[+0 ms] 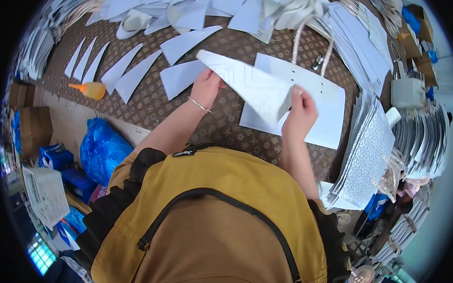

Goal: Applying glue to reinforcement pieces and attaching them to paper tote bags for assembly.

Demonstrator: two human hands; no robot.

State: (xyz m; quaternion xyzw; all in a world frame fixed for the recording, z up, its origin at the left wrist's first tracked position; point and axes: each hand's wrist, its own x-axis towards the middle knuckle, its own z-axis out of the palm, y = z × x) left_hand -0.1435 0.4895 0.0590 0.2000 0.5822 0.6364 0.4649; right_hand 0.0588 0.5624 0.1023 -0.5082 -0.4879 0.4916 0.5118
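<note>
A white tapered sheet [253,85] with a raised line pattern is held up above the table. My left hand [207,88], with a bracelet at the wrist, grips its left edge, fingers partly hidden behind it. My right hand [301,111] is closed on the sheet's right side, thumb on top. Beneath the sheet lies a larger white panel [314,127] with small dark holes. A white looped handle [296,41] with a small metal fitting lies at that panel's far edge. Beyond my left hand, several white tapered pieces [138,73] are laid out on the brown patterned tabletop [227,131].
A squeeze bottle of amber liquid [92,90] lies at the table's left edge. Stacks of white sheets [357,46] crowd the far side, with a patterned stack [363,151] at the right. A blue plastic bag [104,149] and cardboard box [36,130] sit to the left.
</note>
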